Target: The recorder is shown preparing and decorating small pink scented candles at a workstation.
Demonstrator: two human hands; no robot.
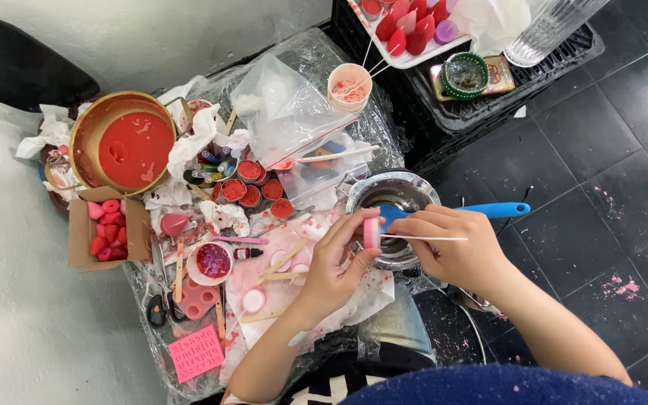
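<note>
My left hand [335, 262] pinches a small pink cylinder-shaped candle [371, 232] upright between thumb and fingers. My right hand [455, 247] holds a thin white wick stick [433, 238] level, its tip meeting the pink candle. Both hands hover over a small metal pot [391, 196], where a blue-handled spatula [493, 211] rests across the rim. The pot sits at the right edge of a plastic-covered table [316, 56].
A gold pan of red wax [125, 142] and a cardboard box of pink and red pieces [106, 229] stand at left. Small red wax cups [253, 187], wooden sticks, a paper cup [349, 86] and a pink mould [196, 300] clutter the table. A black crate [489, 105] bears a tray of red candles.
</note>
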